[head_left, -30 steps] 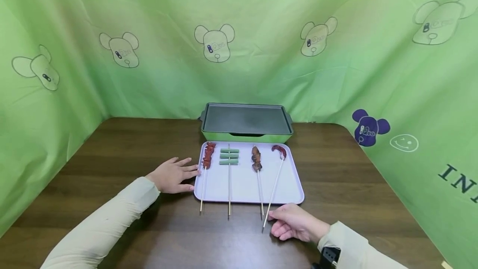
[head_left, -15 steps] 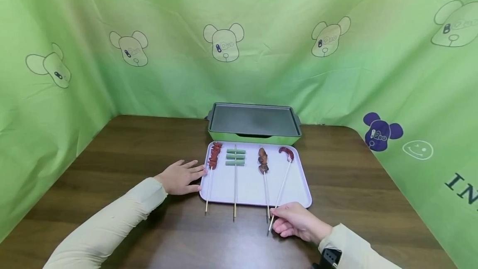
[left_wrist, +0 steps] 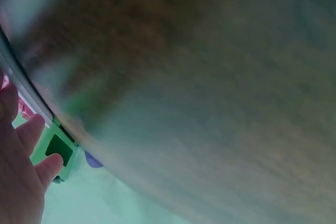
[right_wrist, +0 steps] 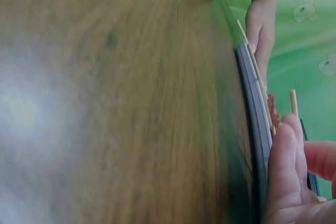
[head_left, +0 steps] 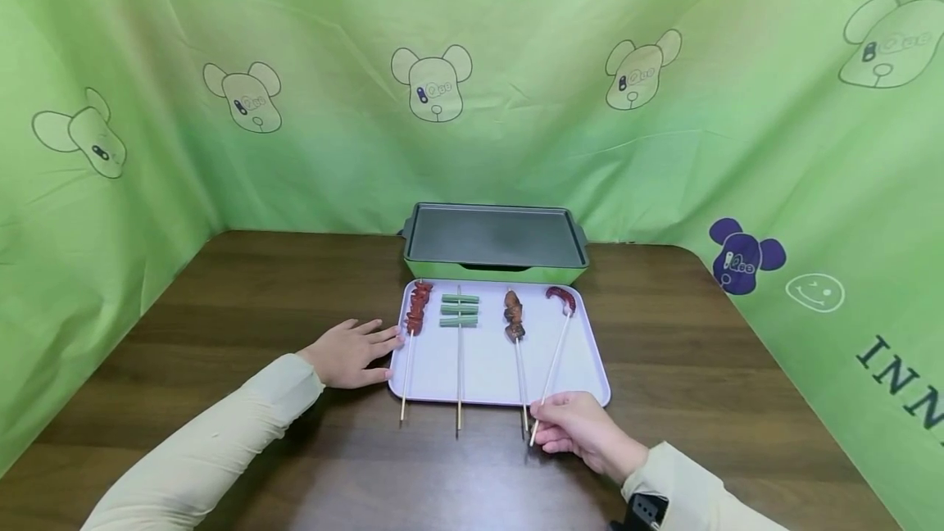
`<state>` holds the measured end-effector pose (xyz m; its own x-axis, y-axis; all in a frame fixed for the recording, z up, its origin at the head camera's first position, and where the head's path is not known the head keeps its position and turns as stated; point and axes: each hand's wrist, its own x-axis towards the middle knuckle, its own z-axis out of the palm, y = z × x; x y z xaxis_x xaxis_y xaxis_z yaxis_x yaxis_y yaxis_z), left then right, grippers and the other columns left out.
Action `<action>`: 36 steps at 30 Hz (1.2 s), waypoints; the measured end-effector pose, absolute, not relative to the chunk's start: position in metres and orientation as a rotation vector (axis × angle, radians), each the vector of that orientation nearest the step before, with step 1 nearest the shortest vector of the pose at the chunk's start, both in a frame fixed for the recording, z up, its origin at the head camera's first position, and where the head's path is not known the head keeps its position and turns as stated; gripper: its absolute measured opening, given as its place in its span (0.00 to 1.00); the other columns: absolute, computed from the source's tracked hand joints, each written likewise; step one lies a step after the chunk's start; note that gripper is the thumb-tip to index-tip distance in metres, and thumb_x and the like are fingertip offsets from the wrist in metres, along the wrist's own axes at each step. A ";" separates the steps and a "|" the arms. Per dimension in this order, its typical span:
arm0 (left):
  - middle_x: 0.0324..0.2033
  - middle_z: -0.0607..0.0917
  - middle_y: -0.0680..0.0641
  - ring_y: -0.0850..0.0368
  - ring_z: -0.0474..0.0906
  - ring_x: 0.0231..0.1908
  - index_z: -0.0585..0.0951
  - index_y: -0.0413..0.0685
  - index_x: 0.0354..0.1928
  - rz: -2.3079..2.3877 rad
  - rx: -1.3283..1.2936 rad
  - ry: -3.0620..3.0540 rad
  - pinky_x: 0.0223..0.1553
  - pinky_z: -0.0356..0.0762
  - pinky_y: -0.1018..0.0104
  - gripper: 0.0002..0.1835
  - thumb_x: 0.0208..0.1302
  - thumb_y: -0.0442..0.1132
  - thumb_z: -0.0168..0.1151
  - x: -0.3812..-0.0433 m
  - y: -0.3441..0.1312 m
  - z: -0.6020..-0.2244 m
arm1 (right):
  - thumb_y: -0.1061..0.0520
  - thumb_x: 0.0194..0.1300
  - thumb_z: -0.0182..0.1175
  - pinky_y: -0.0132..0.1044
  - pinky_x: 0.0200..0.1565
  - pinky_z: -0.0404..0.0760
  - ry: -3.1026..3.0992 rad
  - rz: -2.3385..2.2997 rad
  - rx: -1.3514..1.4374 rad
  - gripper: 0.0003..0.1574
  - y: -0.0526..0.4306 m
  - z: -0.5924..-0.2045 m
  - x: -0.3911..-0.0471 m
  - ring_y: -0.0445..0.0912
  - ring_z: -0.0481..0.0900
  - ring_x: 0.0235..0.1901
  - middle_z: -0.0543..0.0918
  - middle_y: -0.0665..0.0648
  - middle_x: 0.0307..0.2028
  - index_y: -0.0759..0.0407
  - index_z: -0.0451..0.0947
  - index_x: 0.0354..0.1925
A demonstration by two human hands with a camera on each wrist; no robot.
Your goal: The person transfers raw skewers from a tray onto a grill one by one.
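My left hand (head_left: 352, 353) lies with fingers spread at the left edge of the pale lilac tray (head_left: 483, 375), fingertips touching its rim. Between thumb and fingers my right hand (head_left: 583, 430) pinches the stick end of a skewer with a curled dark red piece (head_left: 563, 299), just past the tray's front right edge. That skewer slants, its curled piece over the tray's back right. To its left lie a skewer of browned chunks (head_left: 514, 318), one with green stalk pieces (head_left: 459, 310), and one with red pieces (head_left: 418, 310). Their sticks overhang the tray's front edge.
Directly behind the tray stands a green grill (head_left: 490, 274) with a flat dark plate (head_left: 496, 236). The wooden table (head_left: 295, 465) reaches to a green printed cloth (head_left: 509, 154) at the back and sides. Most of the left wrist view is blurred.
My right hand has risen slightly along with the stick end it pinches. The left hand stays at the tray's edge. The head view has shifted a little sideways.
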<state>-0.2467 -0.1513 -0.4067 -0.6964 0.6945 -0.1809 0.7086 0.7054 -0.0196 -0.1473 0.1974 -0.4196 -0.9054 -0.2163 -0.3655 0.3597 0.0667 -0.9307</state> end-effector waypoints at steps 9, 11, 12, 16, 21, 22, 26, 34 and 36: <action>0.69 0.66 0.46 0.38 0.62 0.66 0.66 0.48 0.70 -0.112 1.131 2.746 0.62 0.59 0.41 0.33 0.71 0.59 0.44 -0.248 -0.152 -0.408 | 0.71 0.62 0.54 0.28 0.23 0.79 1.949 -1.986 0.212 0.35 0.195 -0.416 -0.145 0.37 0.80 0.17 0.83 0.53 0.21 0.84 0.52 0.62; 0.69 0.65 0.46 0.38 0.63 0.66 0.66 0.48 0.70 -0.102 1.127 2.742 0.62 0.59 0.41 0.33 0.71 0.59 0.44 -0.249 -0.153 -0.409 | 0.71 0.62 0.54 0.27 0.22 0.79 1.942 -1.994 0.219 0.37 0.195 -0.416 -0.146 0.36 0.80 0.16 0.83 0.53 0.21 0.82 0.49 0.63; 0.69 0.65 0.46 0.38 0.62 0.66 0.66 0.48 0.70 -0.096 1.122 2.739 0.62 0.58 0.41 0.33 0.71 0.59 0.44 -0.249 -0.153 -0.409 | 0.71 0.62 0.54 0.27 0.22 0.79 1.940 -1.994 0.219 0.37 0.194 -0.416 -0.146 0.36 0.80 0.16 0.83 0.53 0.21 0.81 0.48 0.64; 0.69 0.65 0.46 0.38 0.62 0.66 0.65 0.48 0.70 -0.087 1.110 2.730 0.62 0.58 0.40 0.34 0.71 0.60 0.44 -0.251 -0.154 -0.409 | 0.72 0.62 0.54 0.27 0.21 0.78 1.946 -2.001 0.220 0.36 0.193 -0.416 -0.145 0.37 0.79 0.16 0.82 0.53 0.21 0.81 0.49 0.63; 0.69 0.65 0.45 0.37 0.63 0.65 0.66 0.47 0.70 -0.095 1.121 2.734 0.62 0.59 0.40 0.33 0.71 0.59 0.44 -0.251 -0.153 -0.409 | 0.72 0.62 0.53 0.27 0.21 0.78 1.966 -1.994 0.207 0.36 0.193 -0.415 -0.144 0.36 0.79 0.15 0.82 0.53 0.22 0.80 0.48 0.62; 0.69 0.65 0.45 0.37 0.63 0.65 0.66 0.47 0.70 -0.093 1.121 2.734 0.62 0.59 0.40 0.33 0.71 0.59 0.44 -0.250 -0.153 -0.409 | 0.72 0.62 0.53 0.27 0.21 0.78 1.971 -1.991 0.201 0.36 0.193 -0.414 -0.144 0.36 0.79 0.15 0.82 0.53 0.22 0.80 0.48 0.63; 0.69 0.65 0.45 0.37 0.63 0.65 0.66 0.47 0.70 -0.082 1.120 2.736 0.62 0.58 0.40 0.33 0.71 0.58 0.45 -0.250 -0.153 -0.409 | 0.72 0.62 0.53 0.28 0.21 0.78 1.996 -1.976 0.173 0.35 0.194 -0.409 -0.143 0.37 0.79 0.16 0.83 0.55 0.21 0.82 0.49 0.62; 0.69 0.65 0.45 0.36 0.63 0.65 0.66 0.46 0.70 -0.048 1.132 2.733 0.61 0.59 0.38 0.33 0.71 0.59 0.44 -0.248 -0.152 -0.409 | 0.72 0.62 0.55 0.28 0.21 0.78 2.031 -1.938 0.166 0.23 0.198 -0.404 -0.139 0.38 0.80 0.16 0.83 0.55 0.22 0.81 0.61 0.52; 0.69 0.66 0.44 0.36 0.63 0.65 0.66 0.46 0.69 -0.042 1.129 2.736 0.61 0.59 0.38 0.33 0.71 0.59 0.45 -0.247 -0.152 -0.407 | 0.71 0.62 0.55 0.29 0.21 0.78 2.032 -1.930 0.153 0.21 0.200 -0.405 -0.138 0.38 0.80 0.17 0.83 0.55 0.22 0.80 0.61 0.51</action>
